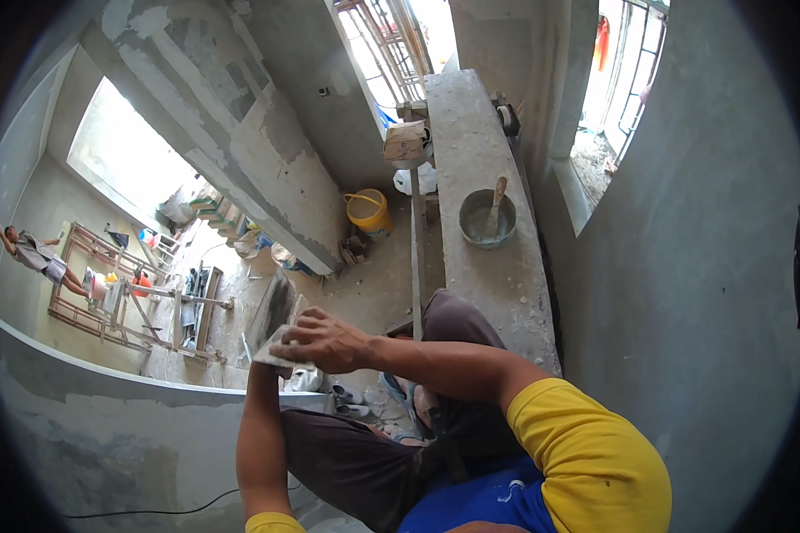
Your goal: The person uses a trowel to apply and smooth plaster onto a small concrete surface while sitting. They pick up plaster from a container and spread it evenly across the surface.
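Observation:
My right hand (327, 343) is closed, its fingers curled over a flat grey scraper (280, 350) with a pale, mortar-smeared face. My left forearm rises to just beneath it; the left hand (284, 371) is almost wholly covered by the scraper, so its fingers do not show. A darker grey plastering trowel (274, 311) stands tilted just beyond the scraper, close against it, above the left wrist. Whether the two touch I cannot tell. On the plank to the right sits a round metal pan (488, 233) of grey wet mix, a wooden-handled tool (496, 206) leaning in it.
A long dusty plank (471, 133) runs away beside my right knee. A yellow bucket (368, 211) stands on the floor ahead. Low wall (151, 426) lies left, with a black cable (160, 513) across it. Beyond, another person (40, 253) stands by scaffolding (107, 311). Plastered wall (684, 293) rises right.

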Tool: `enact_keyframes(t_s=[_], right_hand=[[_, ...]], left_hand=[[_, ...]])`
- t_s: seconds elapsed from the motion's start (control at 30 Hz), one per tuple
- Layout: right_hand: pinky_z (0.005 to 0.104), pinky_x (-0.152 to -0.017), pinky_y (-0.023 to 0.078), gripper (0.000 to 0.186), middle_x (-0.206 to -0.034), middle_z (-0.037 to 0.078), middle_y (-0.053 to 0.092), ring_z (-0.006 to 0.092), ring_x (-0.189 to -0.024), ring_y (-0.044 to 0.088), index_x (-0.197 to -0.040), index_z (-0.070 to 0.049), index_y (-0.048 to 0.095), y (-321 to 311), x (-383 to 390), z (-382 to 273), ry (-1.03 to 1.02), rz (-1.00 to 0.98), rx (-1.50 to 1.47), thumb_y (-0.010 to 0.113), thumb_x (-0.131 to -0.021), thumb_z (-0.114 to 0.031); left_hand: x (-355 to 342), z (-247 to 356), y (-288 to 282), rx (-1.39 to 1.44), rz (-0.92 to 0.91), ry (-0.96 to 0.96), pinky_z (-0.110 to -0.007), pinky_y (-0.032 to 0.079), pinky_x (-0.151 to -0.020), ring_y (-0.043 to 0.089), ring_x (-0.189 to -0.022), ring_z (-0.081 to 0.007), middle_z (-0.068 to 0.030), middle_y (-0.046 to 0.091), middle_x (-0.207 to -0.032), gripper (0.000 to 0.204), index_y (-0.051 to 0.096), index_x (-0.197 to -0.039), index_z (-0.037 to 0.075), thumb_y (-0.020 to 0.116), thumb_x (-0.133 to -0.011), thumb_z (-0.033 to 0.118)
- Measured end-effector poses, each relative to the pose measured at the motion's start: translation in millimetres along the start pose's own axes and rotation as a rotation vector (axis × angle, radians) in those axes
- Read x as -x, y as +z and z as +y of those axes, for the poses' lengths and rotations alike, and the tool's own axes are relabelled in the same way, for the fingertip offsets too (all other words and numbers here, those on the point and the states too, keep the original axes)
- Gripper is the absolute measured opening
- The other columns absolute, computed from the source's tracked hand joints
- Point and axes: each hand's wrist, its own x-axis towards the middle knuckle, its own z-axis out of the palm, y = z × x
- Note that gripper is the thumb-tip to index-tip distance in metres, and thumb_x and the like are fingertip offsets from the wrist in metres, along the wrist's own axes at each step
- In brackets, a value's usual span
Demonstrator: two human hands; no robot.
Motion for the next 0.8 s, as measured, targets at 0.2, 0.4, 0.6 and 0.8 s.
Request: enact_keyframes(t_s=[0.2, 0.4, 0.6, 0.8], right_hand=[[0.0422, -0.096, 0.037, 0.051, -0.108, 0.007, 0.058, 0.0238, -0.105, 0.055, -0.132, -0.021, 0.056, -0.3, 4.7, 23.1, 0.188, 0.017, 0.054, 0.059, -0.083, -0.007], [0.0399, -0.09, 0.039, 0.052, -0.107, 0.007, 0.058, 0.0228, -0.102, 0.055, -0.13, -0.017, 0.057, 1.7, -2.4, 25.3, 0.137, 0.044, 0.047, 0.058, -0.081, 0.0], [0.0422, -0.093, 0.039, 0.047, -0.109, 0.006, 0.058, 0.0248, -0.102, 0.055, -0.128, -0.017, 0.059, 5.3, -2.3, 38.5, 0.116, 0.023, 0.096, 0.06, -0.082, -0.008], [0.0445, -0.096, 0.04, 0.046, -0.111, 0.008, 0.059, 0.024, -0.108, 0.055, -0.129, -0.016, 0.058, 4.0, -1.9, 42.0, 0.224, 0.024, 0.036, 0.06, -0.084, -0.008]], left_hand=[[-5.6, 2.1, 6.4, 0.156, 0.035, -0.128, -0.031, 0.052, -0.062, 0.06, -0.074, -0.0183, -0.0076, 0.06, -0.091, 0.037, 0.052, -0.123, 0.012, 0.06, -0.091, 0.029], [-16.2, 0.5, 7.0, 0.267, 0.038, 0.117, -0.025, 0.046, -0.047, 0.054, -0.061, -0.0136, -0.0041, 0.056, -0.082, 0.034, 0.049, -0.124, 0.009, 0.058, -0.094, 0.022], [-29.0, 24.4, -4.7, -0.18, 0.236, 0.635, -0.025, 0.048, -0.049, 0.055, -0.062, -0.0144, -0.0069, 0.057, -0.087, 0.034, 0.049, -0.126, 0.011, 0.055, -0.096, 0.025], [-21.0, -8.9, -12.3, 0.101, -0.138, 0.396, -0.038, 0.043, -0.094, 0.055, -0.107, -0.0271, -0.0135, 0.059, -0.118, 0.053, 0.047, -0.135, 0.01, 0.06, -0.091, 0.039]])
